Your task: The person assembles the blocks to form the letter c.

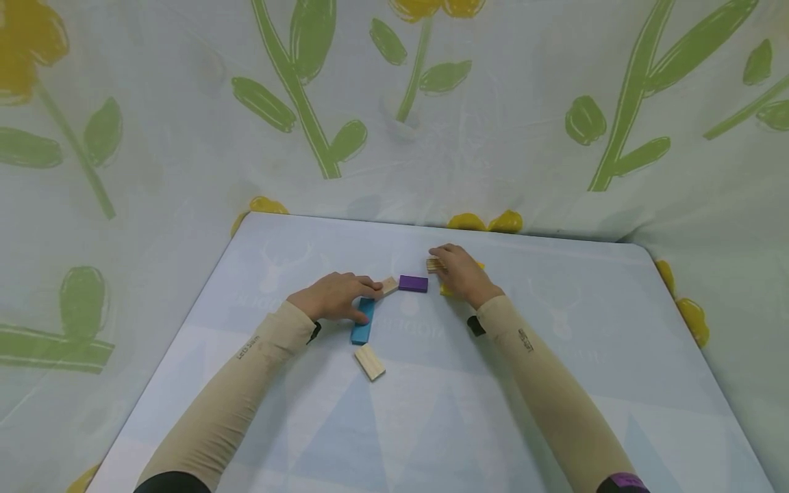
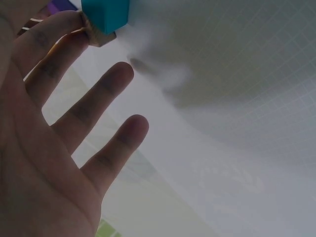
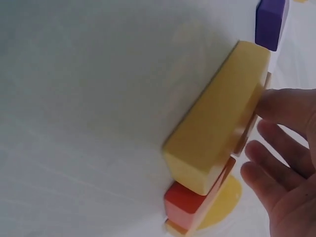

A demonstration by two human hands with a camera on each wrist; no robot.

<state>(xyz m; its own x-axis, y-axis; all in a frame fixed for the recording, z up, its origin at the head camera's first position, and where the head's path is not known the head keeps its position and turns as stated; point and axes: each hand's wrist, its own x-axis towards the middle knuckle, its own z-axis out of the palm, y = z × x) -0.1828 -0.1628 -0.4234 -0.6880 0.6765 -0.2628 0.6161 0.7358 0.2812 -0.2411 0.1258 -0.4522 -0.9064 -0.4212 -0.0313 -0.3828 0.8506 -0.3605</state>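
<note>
My left hand (image 1: pixel 335 296) reaches over a blue block (image 1: pixel 362 322), its thumb by the block's upper edge and its fingertips at a plain wooden block (image 1: pixel 389 286). In the left wrist view the index and middle fingertips meet that wooden block, with the other two fingers extended. My right hand (image 1: pixel 464 272) is over a yellow block (image 1: pixel 445 290), which it partly hides, with fingertips at another wooden block (image 1: pixel 433 266). The right wrist view shows its index fingertip behind the yellow block (image 3: pixel 215 118), the other fingers slightly bent.
Between the hands lies a purple block (image 1: pixel 413 283). One more plain wooden block (image 1: pixel 370 362) lies nearer the front, below the blue one. A red block (image 3: pixel 185 202) sits beside the yellow one. The white table (image 1: pixel 555 424) ends at a flowered sheet (image 1: pixel 493 157) behind.
</note>
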